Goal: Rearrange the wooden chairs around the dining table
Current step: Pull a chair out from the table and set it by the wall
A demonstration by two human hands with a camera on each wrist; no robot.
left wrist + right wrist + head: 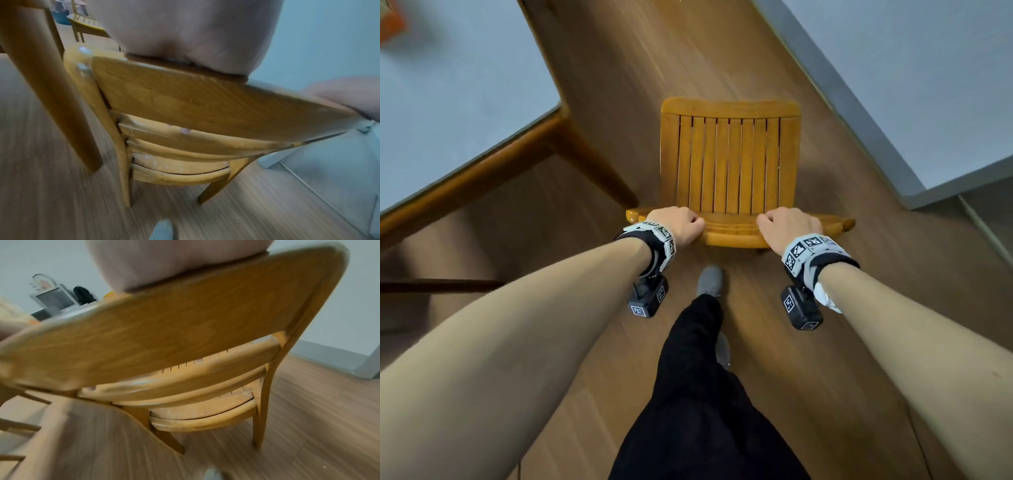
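Observation:
A yellow wooden chair (729, 161) with a slatted seat stands on the wood floor between the dining table (448, 102) at the left and a wall at the right. My left hand (678, 224) grips the left part of its curved top rail (736, 229), fingers curled over the front. My right hand (787, 226) grips the rail's right part the same way. Both wrist views look at the back of the chair (205, 100) (164, 324) from behind, with the palms pressed on the rail's top edge. The picture is blurred by motion.
The table's corner and slanted wooden leg (592, 161) stand close to the chair's left side. A grey skirting board (842, 102) and wall run along the right. My foot in a grey shoe (710, 281) is just behind the chair. Another wooden chair (86, 24) stands beyond the table.

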